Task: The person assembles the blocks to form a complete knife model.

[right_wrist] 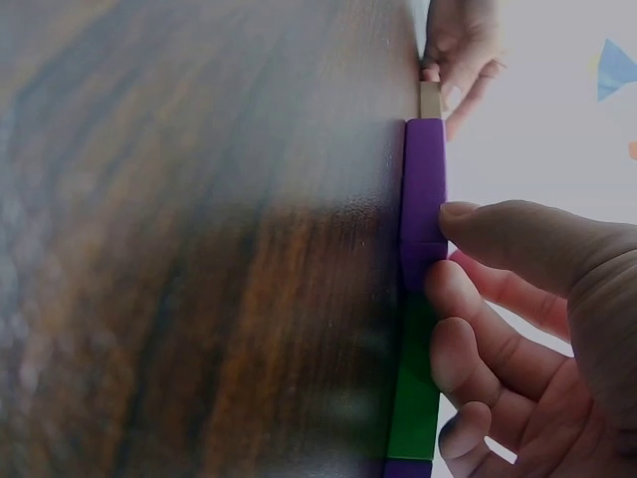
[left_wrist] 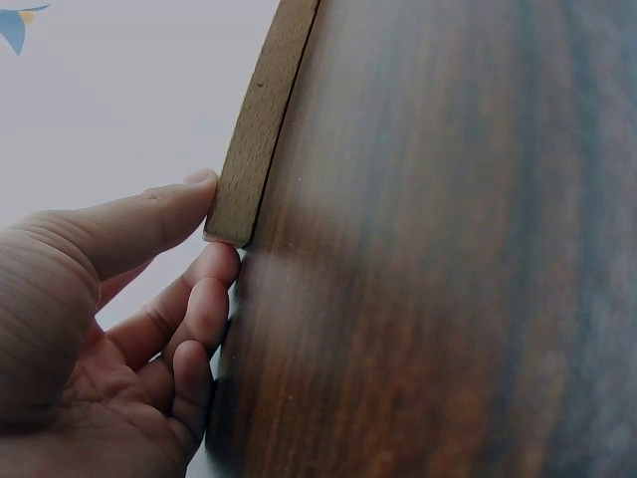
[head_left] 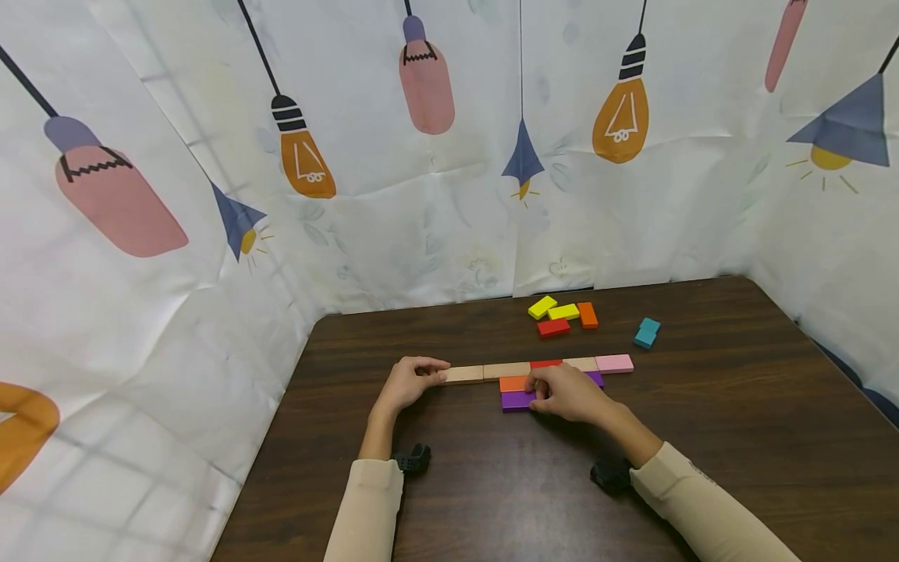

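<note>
A row of blocks runs across the table. Its left end is a wooden block, whose end the thumb and fingertips of my left hand pinch. Further right in the row come another wooden block, a red block, a wooden block and a pink block. Nearer me lie an orange block and a purple block. My right hand pinches the purple block at its right end, hiding blocks behind it. The right wrist view shows a green block beyond the purple one.
Behind the row lie two yellow blocks, a red block and an orange block. Blue blocks sit further right. A white curtain printed with lamps borders the dark wooden table at the back and sides.
</note>
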